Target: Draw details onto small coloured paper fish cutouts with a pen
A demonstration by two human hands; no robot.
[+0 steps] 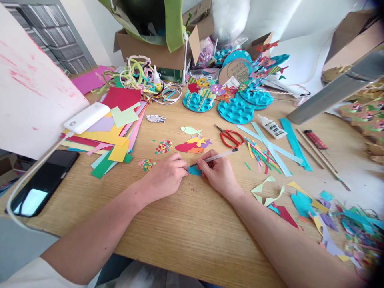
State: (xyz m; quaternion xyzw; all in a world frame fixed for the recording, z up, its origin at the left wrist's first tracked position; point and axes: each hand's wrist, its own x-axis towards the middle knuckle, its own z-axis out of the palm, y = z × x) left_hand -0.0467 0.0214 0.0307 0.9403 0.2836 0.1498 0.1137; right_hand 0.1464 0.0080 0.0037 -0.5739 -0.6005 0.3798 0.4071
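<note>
left hand grip pins teal paper | right hand grip closed on pen

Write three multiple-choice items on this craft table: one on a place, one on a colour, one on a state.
1. Where do the red-handled scissors lie?
A. beyond the right hand
B. on the black phone
C. in the cardboard box

2. What colour is the small paper piece between the hands?
A. yellow
B. teal blue
C. pink

3. What does the right hand do?
A. lies flat, empty
B. holds a thin pen-like tool
C. lifts the glue bottle

Answers: 1 A, scissors rest on the wooden table past it; 2 B, teal shows under the fingers; 3 B, its grip closes round the tool while the left hand steadies the piece.
</note>
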